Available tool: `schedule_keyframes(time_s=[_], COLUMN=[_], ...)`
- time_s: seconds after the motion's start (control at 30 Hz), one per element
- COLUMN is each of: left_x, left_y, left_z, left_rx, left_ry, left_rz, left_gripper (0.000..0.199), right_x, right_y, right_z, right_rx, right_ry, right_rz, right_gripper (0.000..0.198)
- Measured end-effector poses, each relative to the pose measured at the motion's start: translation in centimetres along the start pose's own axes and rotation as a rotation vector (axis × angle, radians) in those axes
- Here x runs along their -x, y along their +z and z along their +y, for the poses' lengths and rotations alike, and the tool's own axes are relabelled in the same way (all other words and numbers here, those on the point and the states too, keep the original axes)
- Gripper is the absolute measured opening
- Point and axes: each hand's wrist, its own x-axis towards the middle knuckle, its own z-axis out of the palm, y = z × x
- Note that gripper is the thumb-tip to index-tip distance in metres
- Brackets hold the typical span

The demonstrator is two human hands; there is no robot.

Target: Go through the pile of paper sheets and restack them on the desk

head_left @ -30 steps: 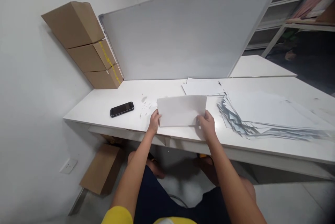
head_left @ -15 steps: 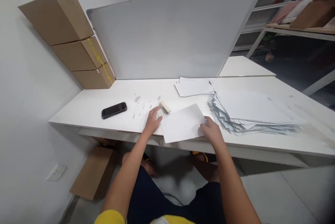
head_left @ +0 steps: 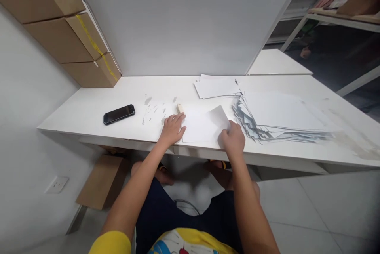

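A white sheet of paper (head_left: 197, 125) lies near the front edge of the table, its right side lifted and curling. My right hand (head_left: 233, 139) is closed on that raised right edge, thumb on top. At the sheet's left edge, my left hand (head_left: 173, 129) rests with fingers stretched out and thumb apart. Its fingertips cover the near part of a small cream-coloured oblong object (head_left: 180, 107), whose kind I cannot make out. To the right of my right hand is a large, uneven pile of paper sheets (head_left: 282, 117).
A smaller paper stack (head_left: 218, 87) lies behind the sheet. A black phone (head_left: 119, 114) is on the left of the white table (head_left: 148, 87). Cardboard boxes (head_left: 78, 42) stand stacked at the back left, beside a large upright whiteboard (head_left: 187, 20). Another box (head_left: 99, 180) sits below the table.
The sheet has come down flat on the table, with its right side bent up in my right hand. My left hand now covers part of the cream object. The camera view has tilted down.
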Motion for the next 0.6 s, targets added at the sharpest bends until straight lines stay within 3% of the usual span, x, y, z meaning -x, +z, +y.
schedule_keyframes(time_s=[0.23,0.43,0.5,0.6], left_x=[-0.5,-0.2,0.0,0.3], left_y=[0.0,0.0,-0.1,-0.2], left_z=[0.1,0.2,0.3,0.5], left_rx=[-0.292,-0.388,-0.419,-0.466], left_ry=[-0.001,0.033,0.062,0.111], left_rz=[-0.103,-0.100,-0.085,-0.045], left_gripper=[0.038,0.036,0.038,0.039], right_x=[-0.2,0.8,0.8,-0.6], right_y=[-0.6,0.0,-0.2,-2.6], right_z=[-0.2,-0.6,0.9,6.0], right_rx=[0.064,0.075,0.024,0.050], right_ry=[0.036,-0.013,-0.081,-0.124], right_rz=[-0.057,-0.036,0.001,0.112], right_gripper=[0.046,0.037,0.036,0.037])
